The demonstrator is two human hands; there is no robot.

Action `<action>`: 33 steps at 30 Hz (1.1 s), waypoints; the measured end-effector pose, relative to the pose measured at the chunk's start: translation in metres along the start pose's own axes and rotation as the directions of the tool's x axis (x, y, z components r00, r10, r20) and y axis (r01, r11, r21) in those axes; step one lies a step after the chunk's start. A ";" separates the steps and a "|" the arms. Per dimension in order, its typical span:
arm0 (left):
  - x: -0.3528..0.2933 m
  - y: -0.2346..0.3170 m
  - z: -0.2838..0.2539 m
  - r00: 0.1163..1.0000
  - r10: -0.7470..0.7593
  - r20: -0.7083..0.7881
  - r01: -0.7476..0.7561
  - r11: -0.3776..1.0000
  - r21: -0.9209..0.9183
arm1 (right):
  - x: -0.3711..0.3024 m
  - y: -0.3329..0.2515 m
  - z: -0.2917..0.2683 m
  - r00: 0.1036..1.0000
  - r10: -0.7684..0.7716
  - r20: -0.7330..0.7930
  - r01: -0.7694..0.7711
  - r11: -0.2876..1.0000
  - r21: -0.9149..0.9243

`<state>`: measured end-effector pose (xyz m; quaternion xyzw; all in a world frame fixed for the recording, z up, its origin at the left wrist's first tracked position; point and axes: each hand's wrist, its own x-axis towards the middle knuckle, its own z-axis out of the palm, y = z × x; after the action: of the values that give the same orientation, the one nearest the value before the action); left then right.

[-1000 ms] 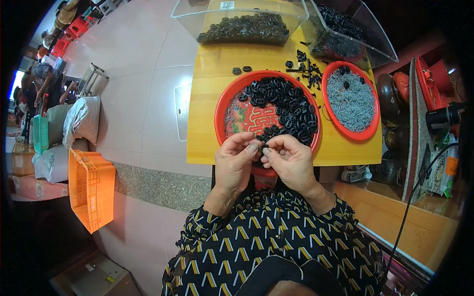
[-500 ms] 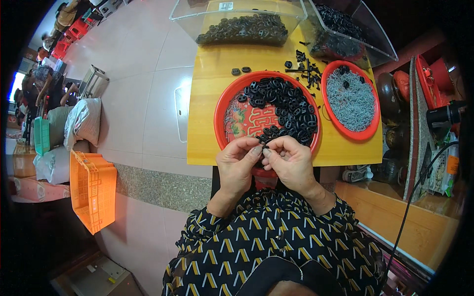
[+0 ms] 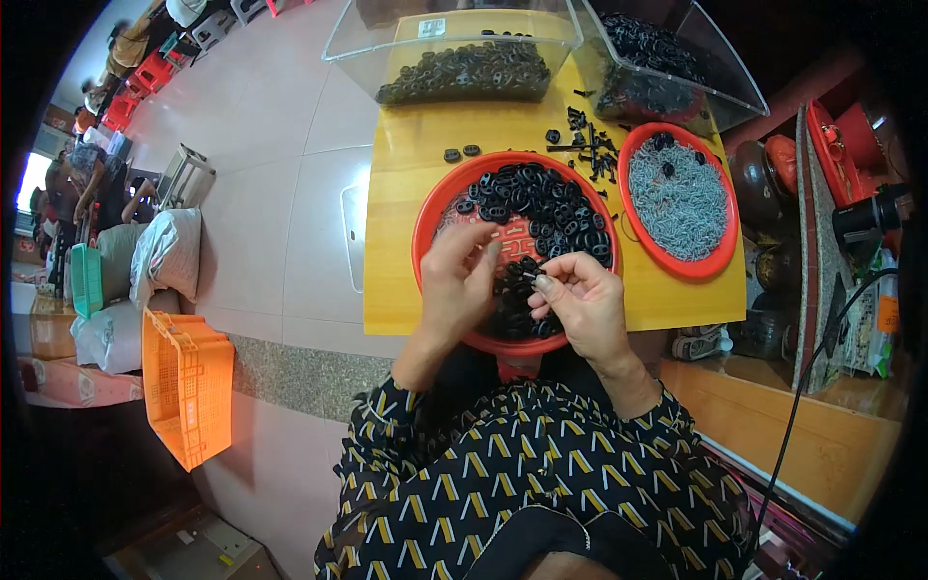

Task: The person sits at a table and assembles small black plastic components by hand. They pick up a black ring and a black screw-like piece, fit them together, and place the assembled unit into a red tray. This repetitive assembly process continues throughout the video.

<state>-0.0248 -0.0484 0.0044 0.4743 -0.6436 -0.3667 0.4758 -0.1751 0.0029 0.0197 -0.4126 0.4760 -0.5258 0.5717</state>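
Observation:
My right hand (image 3: pixel 585 302) pinches a small silvery piece (image 3: pixel 531 275) between thumb and forefinger, above the near part of a round red tray (image 3: pixel 418 246). Its exact kind is too small to make out. My left hand (image 3: pixel 458 282) is over the tray's left side, thumb and forefinger apart, with nothing visible between them. Many oval black plastic pieces with two holes, resembling cord locks (image 3: pixel 570 217), fill the tray's far and right parts. More black pieces lie beneath my hands, partly hidden. The tray's patterned red bottom shows between them.
On the yellow table (image 3: pixel 391 280), a red dish (image 3: pixel 730 253) of small silvery parts stands at the right. Loose black pieces (image 3: pixel 594 155) lie beside it. Two clear bins (image 3: pixel 459 72) of black parts stand behind. An orange crate (image 3: pixel 208 387) is on the floor at left.
My hands, together over the tray's near edge before, have come apart. The left has moved up and left and opened; the right has shifted right, with a silvery piece now visible in its pinch.

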 end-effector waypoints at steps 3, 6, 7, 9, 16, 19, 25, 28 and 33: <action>0.030 -0.012 0.000 0.906 0.403 0.130 -0.404 0.733 0.548 | 0.001 0.000 -0.005 1.000 0.022 -0.014 -0.022 1.000 0.010; 0.043 -0.023 0.007 0.908 0.343 0.241 -0.417 0.674 0.610 | -0.001 0.001 -0.007 0.999 0.044 -0.015 -0.044 0.999 0.026; 0.045 -0.025 0.007 0.904 0.322 0.280 -0.426 0.648 0.632 | -0.001 0.002 -0.008 0.999 0.050 -0.013 -0.050 0.998 0.027; 0.049 -0.028 0.006 0.883 0.353 0.311 -0.470 0.631 0.618 | -0.001 0.003 -0.011 0.998 0.062 -0.004 -0.062 0.998 0.030; 0.036 -0.027 0.000 0.889 0.385 0.248 -0.456 0.785 0.418 | 0.002 0.002 -0.018 0.986 0.152 0.064 -0.160 0.976 0.150; 0.017 0.005 -0.007 0.954 -0.104 0.280 0.101 0.995 0.026 | 0.005 0.000 -0.020 0.974 0.174 0.147 -0.211 0.932 0.293; -0.020 0.003 -0.010 0.943 -0.166 0.288 0.197 0.977 -0.082 | 0.012 0.000 -0.008 0.985 0.135 0.103 -0.167 0.885 0.434; -0.027 0.005 -0.010 0.958 -0.148 0.246 0.182 0.976 -0.118 | 0.011 -0.003 -0.003 0.985 0.139 0.104 -0.170 0.900 0.402; -0.033 0.002 -0.004 0.933 -0.252 0.257 0.335 0.867 -0.369 | 0.010 0.001 0.003 0.986 0.128 0.111 -0.162 0.904 0.397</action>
<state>-0.0180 -0.0160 -0.0015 0.4183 -0.5174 -0.6065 0.4352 -0.1722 -0.0069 0.0183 -0.2703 0.3624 -0.5515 0.7010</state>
